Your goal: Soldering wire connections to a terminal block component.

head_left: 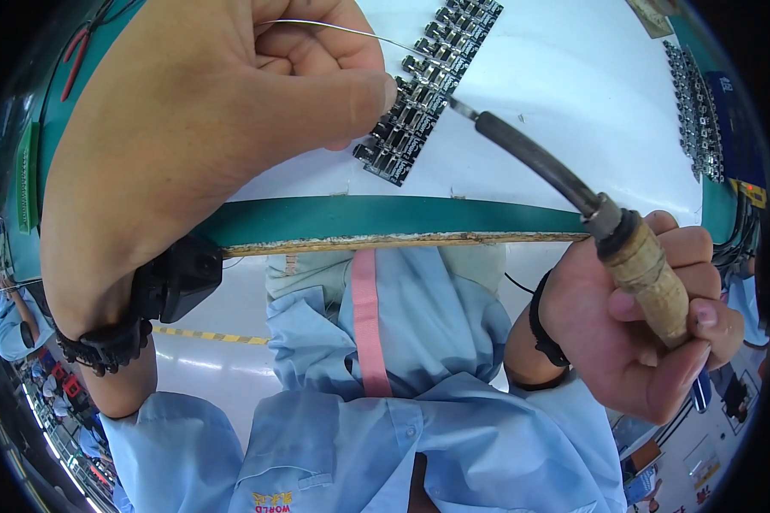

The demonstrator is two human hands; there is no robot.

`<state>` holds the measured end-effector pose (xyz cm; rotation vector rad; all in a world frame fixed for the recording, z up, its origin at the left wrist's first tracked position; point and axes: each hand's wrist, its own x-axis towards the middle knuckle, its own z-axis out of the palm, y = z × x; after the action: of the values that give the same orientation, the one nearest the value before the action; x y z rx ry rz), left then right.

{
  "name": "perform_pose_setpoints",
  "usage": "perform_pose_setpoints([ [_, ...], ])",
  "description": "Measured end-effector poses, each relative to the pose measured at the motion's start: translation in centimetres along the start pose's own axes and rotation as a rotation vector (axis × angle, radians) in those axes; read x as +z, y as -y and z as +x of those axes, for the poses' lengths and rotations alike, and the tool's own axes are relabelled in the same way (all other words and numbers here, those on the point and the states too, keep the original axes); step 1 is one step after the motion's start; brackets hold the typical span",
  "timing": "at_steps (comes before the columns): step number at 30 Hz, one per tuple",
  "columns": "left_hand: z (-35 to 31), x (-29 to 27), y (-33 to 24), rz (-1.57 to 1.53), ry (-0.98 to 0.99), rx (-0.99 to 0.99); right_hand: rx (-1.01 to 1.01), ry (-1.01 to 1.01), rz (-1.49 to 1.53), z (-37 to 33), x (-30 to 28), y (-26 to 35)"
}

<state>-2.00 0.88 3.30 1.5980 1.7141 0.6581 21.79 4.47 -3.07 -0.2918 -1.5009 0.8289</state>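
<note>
A dark strip of small circuit boards (428, 94) with metal connectors lies slantwise on the white sheet. Between its fingers my left hand (257, 94) pinches a thin solder wire (334, 28), whose free end reaches onto the boards; the thumb is at the strip's left edge. My right hand (641, 316) is closed round the worn tan handle of a soldering iron (539, 158). The iron's tip points up and left, close to the strip's right edge; I cannot tell whether it touches.
On the white sheet (539, 103) at the far right lies another row of boards (694, 111). Red-handled pliers (76, 61) and a green board (28, 178) are on the left of the green mat (385, 218). A wooden table edge (385, 244) runs before me.
</note>
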Motion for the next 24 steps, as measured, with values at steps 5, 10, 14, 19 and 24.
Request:
perform_pose_setpoints([
  [5,-0.3,0.1,-0.2,-0.019,0.018,0.009,-0.002,-0.141,0.044,0.6,0.5,0.0],
  [10,-0.5,0.3,0.9,-0.098,-0.065,0.059,-0.019,-0.19,0.116,0.8,0.4,-0.7],
  [14,-4.0,-2.5,-0.3,-0.296,-0.082,-0.176,-0.012,-0.258,0.113,1.4,1.9,0.0],
  [19,-4.8,0.8,2.3,-0.265,-0.323,-0.026,-0.034,-0.091,-0.016,0.4,0.8,-0.2],
  [24,-5.3,2.1,1.4,-0.175,-0.309,0.032,0.066,0.086,-0.027,0.3,-0.5,0.5],
])
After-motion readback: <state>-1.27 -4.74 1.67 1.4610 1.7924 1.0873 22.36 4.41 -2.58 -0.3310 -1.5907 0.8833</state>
